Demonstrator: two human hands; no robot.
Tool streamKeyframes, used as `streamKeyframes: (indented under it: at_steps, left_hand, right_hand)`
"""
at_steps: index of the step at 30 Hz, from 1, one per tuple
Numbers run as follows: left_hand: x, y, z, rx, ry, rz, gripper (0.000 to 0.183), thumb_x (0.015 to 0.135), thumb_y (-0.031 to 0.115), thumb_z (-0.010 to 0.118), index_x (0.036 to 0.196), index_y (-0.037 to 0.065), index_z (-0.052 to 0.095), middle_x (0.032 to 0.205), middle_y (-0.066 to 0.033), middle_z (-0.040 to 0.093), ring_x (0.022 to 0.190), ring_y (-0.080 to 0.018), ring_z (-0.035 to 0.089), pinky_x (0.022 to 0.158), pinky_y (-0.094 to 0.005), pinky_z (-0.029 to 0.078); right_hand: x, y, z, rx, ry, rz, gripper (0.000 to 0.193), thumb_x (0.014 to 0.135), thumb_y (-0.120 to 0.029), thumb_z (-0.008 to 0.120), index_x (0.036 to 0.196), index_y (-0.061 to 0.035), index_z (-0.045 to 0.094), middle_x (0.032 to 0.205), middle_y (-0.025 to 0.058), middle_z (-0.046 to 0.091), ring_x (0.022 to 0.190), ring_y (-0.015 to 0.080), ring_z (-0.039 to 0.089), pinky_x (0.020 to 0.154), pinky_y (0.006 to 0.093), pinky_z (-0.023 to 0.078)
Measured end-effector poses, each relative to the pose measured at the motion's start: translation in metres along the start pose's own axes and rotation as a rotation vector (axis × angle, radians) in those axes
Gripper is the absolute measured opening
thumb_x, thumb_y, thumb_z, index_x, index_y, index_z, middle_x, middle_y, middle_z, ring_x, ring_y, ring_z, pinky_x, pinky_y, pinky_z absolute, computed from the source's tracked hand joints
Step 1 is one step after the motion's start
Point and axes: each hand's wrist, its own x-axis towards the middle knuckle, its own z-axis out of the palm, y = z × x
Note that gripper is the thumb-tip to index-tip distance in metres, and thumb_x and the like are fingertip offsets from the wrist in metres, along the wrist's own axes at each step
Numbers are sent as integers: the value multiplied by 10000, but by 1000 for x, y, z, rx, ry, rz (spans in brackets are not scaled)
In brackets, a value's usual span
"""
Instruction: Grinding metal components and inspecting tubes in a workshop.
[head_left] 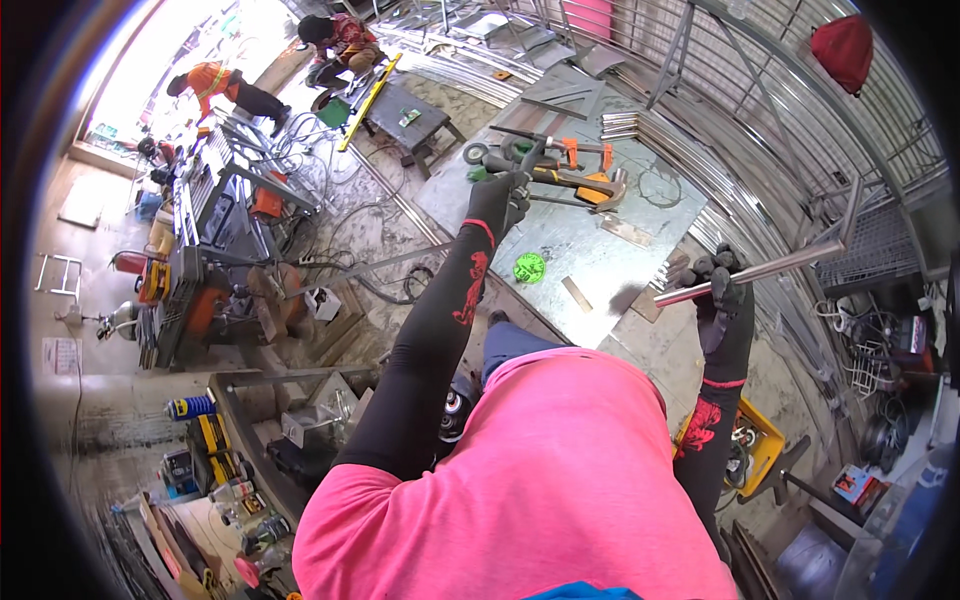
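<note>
My right hand point(722, 300), in a dark glove, is closed around a shiny metal tube point(790, 264). The tube sticks out on both sides of the fist, at the right of the metal-topped table. Over the table's far left part, my gloved left hand point(497, 203) has its fingers curled in. Dark bar-like parts show beside it, but what it grips is hidden. Touching or just beyond these fingers is a claw hammer point(570, 180) with a black and yellow handle. Close by are orange clamps point(590, 150) and an angle grinder point(478, 155).
On the metal tabletop point(560, 245) lie a green disc point(529, 267) and small flat metal strips point(577, 294). Long metal tubes point(680, 160) run along the right. A yellow crate point(760, 450) stands low at right. Two people point(340, 45) work at the far left, near a low bench point(410, 120).
</note>
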Motion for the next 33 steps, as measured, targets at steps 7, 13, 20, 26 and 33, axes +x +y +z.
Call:
streamKeyframes:
  at_steps: [7,13,20,26,33]
  left_hand:
    - [25,-36,-4,46,108,-14,206,982,226,761,1041,39,697,793,-48,622,549,-143,562,474,-291,444]
    - [25,-42,-5,255,168,25,243,975,275,758,1055,49,715,754,-10,597,637,-144,629,545,-310,504]
    - [33,-43,-21,1044,257,285,486,975,444,716,1183,4,713,869,-136,755,762,-255,744,715,-430,567]
    - [-9,-25,2,1173,319,376,522,942,494,739,1235,62,726,1025,-215,793,998,-430,769,880,-539,580]
    - [-124,-61,2,1012,283,753,374,957,177,769,1313,63,742,1144,-212,760,1056,-408,726,922,-481,571]
  right_hand:
    - [-43,13,-28,-323,145,1,308,1103,-241,712,1304,-18,643,1185,104,721,1074,250,739,923,425,625]
    - [-46,21,-43,-428,181,-13,386,1079,-242,735,1350,8,618,1216,124,707,1097,257,745,933,409,631]
    - [-29,23,-37,-540,100,35,441,1050,-225,771,1388,23,633,1166,93,730,1053,195,721,925,356,597]
    - [-14,26,-34,-646,74,31,398,1020,-256,822,1289,18,717,1006,16,715,824,87,604,720,285,495]
    - [17,44,-1,-583,-21,151,421,1036,-231,786,1346,29,671,1037,58,788,917,122,731,740,286,575]
